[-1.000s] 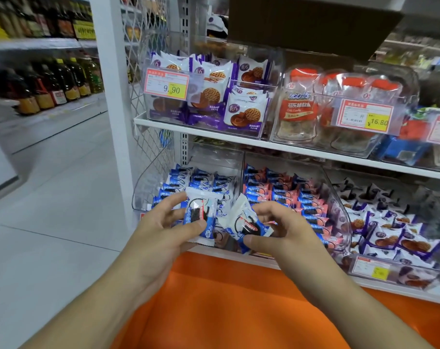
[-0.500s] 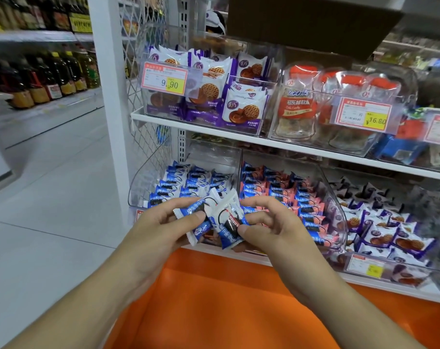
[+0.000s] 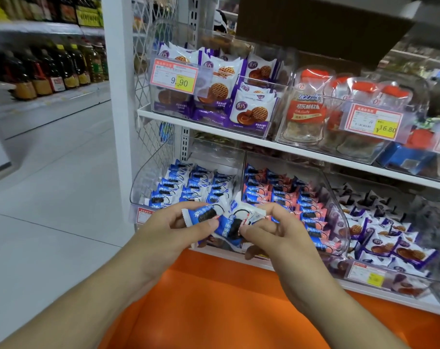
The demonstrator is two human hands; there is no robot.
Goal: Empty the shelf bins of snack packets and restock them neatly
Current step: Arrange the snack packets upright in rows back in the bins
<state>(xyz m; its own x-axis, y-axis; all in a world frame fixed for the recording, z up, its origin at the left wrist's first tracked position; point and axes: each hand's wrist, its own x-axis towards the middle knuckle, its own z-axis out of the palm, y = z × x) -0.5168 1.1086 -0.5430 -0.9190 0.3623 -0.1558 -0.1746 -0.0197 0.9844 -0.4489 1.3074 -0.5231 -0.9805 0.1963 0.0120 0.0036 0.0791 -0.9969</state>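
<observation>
A clear bin on the lower shelf holds rows of blue-and-white cookie packets. Beside it a second clear bin holds pink-and-blue packets. In front of the blue bin, my left hand pinches a blue cookie packet between thumb and fingers. My right hand pinches another blue packet, its white end sticking up. The two held packets overlap between my hands.
A third lower bin at the right holds purple waffle-biscuit packets. The upper shelf carries bins of purple biscuit packs and orange-capped candy packs. An orange base panel lies below. A white post and the aisle floor are to the left.
Both hands have come closer together, so the two blue packets now overlap. The packets have lifted slightly off the front of the blue bin.
</observation>
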